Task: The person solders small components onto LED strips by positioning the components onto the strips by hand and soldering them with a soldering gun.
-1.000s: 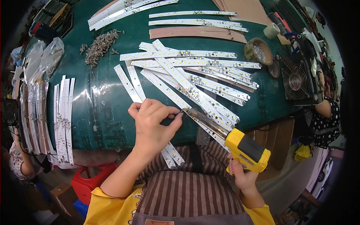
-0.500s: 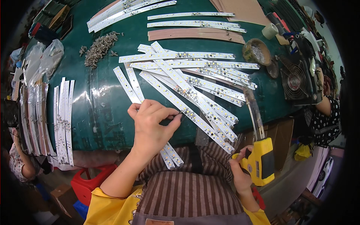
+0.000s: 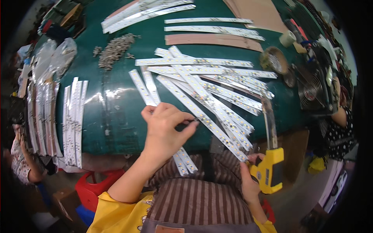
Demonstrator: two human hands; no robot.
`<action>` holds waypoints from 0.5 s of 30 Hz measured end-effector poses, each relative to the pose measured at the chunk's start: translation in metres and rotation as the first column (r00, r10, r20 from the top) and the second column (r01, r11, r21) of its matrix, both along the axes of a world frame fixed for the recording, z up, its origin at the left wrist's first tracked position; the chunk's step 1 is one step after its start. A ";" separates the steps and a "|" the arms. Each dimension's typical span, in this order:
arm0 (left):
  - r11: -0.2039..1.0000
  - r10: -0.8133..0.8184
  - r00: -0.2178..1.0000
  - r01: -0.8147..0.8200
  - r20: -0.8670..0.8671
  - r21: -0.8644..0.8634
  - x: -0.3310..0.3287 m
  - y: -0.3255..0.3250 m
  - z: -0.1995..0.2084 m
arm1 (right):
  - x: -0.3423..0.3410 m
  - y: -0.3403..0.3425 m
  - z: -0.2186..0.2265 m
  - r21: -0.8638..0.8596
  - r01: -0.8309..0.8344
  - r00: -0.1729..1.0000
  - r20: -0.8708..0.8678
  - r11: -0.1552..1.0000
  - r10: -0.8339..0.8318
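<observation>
My left hand (image 3: 165,126) hovers at the near side of the green table, thumb and forefinger pinched on a tiny dark part (image 3: 196,119) too small to name. Beneath that hand run two white LED strips (image 3: 184,162), their near ends sticking out past the table edge; whether the hidden fingers grip them I cannot tell. Beside the pinch lies a crossed heap of LED strips (image 3: 204,91). My right hand (image 3: 250,180) is wrapped round a yellow-and-black gun-shaped tool (image 3: 270,171), whose long metal shaft points up, its tip close to the heap's right ends.
A pile of small grey parts (image 3: 114,50) lies far left. More LED strips (image 3: 74,120) stand in rows at left and lie at the back. On the right are a round tin (image 3: 275,62) and a fan (image 3: 311,89). A red stool (image 3: 91,190) is below left. People sit at both sides.
The whole scene has shifted slightly right in the view. My hands keep the same pose, the left pinching the tiny part, the right on the tool.
</observation>
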State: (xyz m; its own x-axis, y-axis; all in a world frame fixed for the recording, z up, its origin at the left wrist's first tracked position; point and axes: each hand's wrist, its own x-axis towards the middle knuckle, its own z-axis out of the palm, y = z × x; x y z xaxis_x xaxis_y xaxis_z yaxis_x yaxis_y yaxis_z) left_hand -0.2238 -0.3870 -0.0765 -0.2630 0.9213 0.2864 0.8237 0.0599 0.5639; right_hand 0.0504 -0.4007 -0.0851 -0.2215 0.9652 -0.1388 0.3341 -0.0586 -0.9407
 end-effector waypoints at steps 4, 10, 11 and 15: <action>0.998 -0.058 0.998 0.058 0.033 -0.004 -0.018 -0.001 0.011 | 0.015 -0.010 -0.004 0.019 0.016 0.993 0.120 1.000 -0.018; 0.922 0.329 0.944 -0.326 0.021 0.208 -0.103 0.009 0.006 | 0.016 -0.018 -0.013 0.097 -0.028 0.999 -0.015 0.995 0.030; 0.883 0.410 0.911 -0.408 0.038 0.232 -0.120 0.009 0.001 | 0.013 -0.018 -0.010 0.096 -0.047 0.997 -0.064 0.994 0.053; 0.820 0.556 0.831 -0.545 -0.020 0.177 -0.168 0.012 -0.010 | 0.000 -0.019 -0.009 0.117 -0.113 0.993 -0.007 0.987 0.115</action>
